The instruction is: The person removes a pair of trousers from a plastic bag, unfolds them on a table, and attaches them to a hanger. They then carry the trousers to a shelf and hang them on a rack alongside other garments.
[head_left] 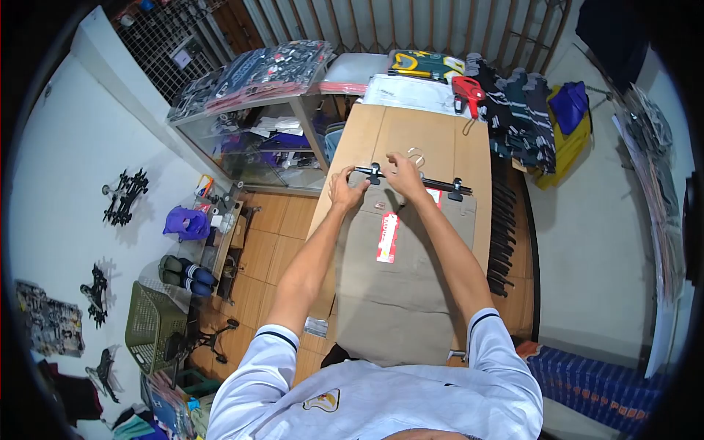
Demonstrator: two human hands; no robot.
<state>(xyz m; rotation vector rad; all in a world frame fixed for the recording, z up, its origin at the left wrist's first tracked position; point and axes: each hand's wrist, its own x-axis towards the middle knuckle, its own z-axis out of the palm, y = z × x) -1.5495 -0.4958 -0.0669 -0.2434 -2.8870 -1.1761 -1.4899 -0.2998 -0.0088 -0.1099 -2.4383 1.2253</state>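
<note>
Khaki trousers (400, 271) lie on the surface (381, 128) beneath your hands, left hand (345, 192) and right hand (402, 174) both grasping the black clip hanger (414, 180) at the waistband, so clipping looks underway.

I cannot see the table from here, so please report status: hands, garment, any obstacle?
Left hand on hanger clip, fingers closed. Right hand on hanger bar. Khaki trousers flat on table, red tag on top. Nothing blocking.
</note>
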